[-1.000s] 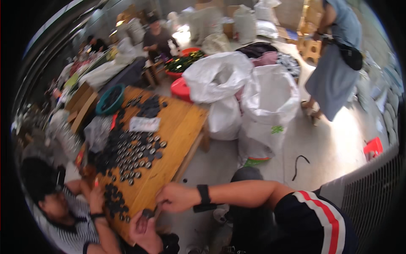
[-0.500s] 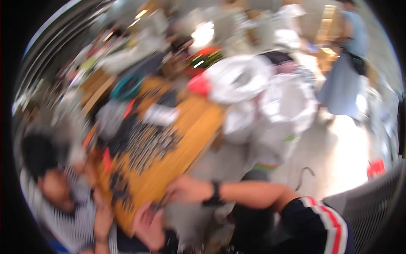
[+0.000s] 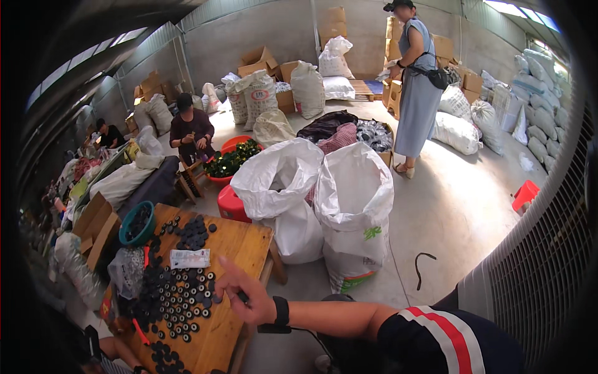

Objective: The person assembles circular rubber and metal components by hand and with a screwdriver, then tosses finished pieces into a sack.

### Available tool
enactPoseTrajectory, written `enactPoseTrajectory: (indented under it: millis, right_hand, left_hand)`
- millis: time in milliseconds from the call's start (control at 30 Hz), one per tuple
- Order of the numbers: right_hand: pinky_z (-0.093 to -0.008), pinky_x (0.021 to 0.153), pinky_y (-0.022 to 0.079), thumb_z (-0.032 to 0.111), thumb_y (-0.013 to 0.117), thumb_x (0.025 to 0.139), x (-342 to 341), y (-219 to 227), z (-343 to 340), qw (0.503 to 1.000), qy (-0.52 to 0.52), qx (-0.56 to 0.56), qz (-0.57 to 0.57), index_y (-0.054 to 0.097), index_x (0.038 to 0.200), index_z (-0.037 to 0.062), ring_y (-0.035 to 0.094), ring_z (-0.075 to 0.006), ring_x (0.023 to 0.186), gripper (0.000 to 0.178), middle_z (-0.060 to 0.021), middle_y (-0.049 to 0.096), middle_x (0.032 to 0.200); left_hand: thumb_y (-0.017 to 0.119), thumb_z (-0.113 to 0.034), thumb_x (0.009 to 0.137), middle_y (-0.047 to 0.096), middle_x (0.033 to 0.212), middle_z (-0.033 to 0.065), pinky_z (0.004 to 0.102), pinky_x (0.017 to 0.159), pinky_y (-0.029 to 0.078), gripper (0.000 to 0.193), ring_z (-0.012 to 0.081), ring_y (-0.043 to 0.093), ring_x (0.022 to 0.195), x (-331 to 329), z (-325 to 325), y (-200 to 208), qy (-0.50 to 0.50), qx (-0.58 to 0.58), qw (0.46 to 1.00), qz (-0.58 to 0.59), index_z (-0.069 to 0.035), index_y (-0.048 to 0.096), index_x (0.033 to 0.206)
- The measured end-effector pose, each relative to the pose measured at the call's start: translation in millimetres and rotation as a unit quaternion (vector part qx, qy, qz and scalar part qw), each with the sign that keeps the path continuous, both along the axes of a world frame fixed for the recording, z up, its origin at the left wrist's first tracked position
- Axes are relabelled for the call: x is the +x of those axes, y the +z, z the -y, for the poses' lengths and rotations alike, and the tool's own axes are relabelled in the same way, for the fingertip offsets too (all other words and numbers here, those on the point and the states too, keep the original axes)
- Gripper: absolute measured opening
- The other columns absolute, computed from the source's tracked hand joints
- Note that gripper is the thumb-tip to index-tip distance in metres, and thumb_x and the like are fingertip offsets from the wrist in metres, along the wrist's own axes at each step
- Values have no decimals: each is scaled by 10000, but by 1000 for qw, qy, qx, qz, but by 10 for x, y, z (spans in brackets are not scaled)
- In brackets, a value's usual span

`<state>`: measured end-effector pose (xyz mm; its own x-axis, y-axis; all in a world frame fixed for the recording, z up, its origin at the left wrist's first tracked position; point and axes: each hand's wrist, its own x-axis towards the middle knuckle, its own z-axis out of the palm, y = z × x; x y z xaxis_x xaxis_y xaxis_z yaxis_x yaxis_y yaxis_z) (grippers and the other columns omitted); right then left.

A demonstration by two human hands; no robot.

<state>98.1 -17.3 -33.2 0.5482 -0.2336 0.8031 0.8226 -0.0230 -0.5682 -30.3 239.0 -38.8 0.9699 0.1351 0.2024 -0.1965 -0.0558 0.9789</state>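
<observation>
My right hand point(image 3: 250, 294) is raised over the right edge of the wooden table point(image 3: 240, 249), coming in from the right with a black band on its wrist. Its index finger is stretched out, and the other fingers curl around a small black piece point(image 3: 242, 297) whose shape is mostly hidden. Nearest to it on the tabletop lie many small black round pieces with pale ring centres point(image 3: 180, 302). Plain black discs point(image 3: 193, 232) are heaped at the far side, beside a white packet point(image 3: 190, 258). My left hand is out of the picture.
A teal basin point(image 3: 138, 240) of black pieces and a clear plastic bag point(image 3: 126, 272) sit at the table's left. White woven sacks point(image 3: 355, 206) stand beyond it. A co-worker's arm point(image 3: 120, 351) shows lower left; another person point(image 3: 414, 93) stands far right.
The view has swung and steadied from a blur. My right hand has come away from my left and lifted over the table edge. My left hand has left the picture.
</observation>
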Motion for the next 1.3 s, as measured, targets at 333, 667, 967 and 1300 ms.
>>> enactPoseTrajectory:
  millis: [333,667,967,1300]
  right_hand:
    - [-260,586,467,-119,479,797,85,-120,-81,997,-20,-53,61,323,1622,86,567,-142,591,864,-78,622,847]
    - [-332,581,494,-136,445,776,-24,-179,-79,995,9,-97,22,383,1585,69,615,-251,609,837,-113,653,849]
    - [-257,598,473,-144,447,874,204,-50,202,995,-66,41,56,304,1618,79,583,-102,669,790,-75,645,981]
    - [-293,593,490,-128,502,781,-23,68,66,996,-57,-31,66,458,1531,60,606,-237,592,774,-87,620,813]
  left_hand:
    - [762,2,901,732,1098,165,342,936,548,319,239,694,997,-19,43,32,20,27,999,-31,54,637,1190]
    - [747,32,900,725,1131,188,350,954,550,340,248,694,1033,-32,-12,-34,-14,6,1000,-16,58,618,1214]
    - [704,106,903,716,1170,194,361,991,550,342,260,695,1079,-110,29,84,-16,-12,999,-48,65,617,1231]
    - [659,134,921,689,1246,223,366,1031,537,350,273,681,1154,-75,-17,-6,-40,0,997,-64,89,595,1262]
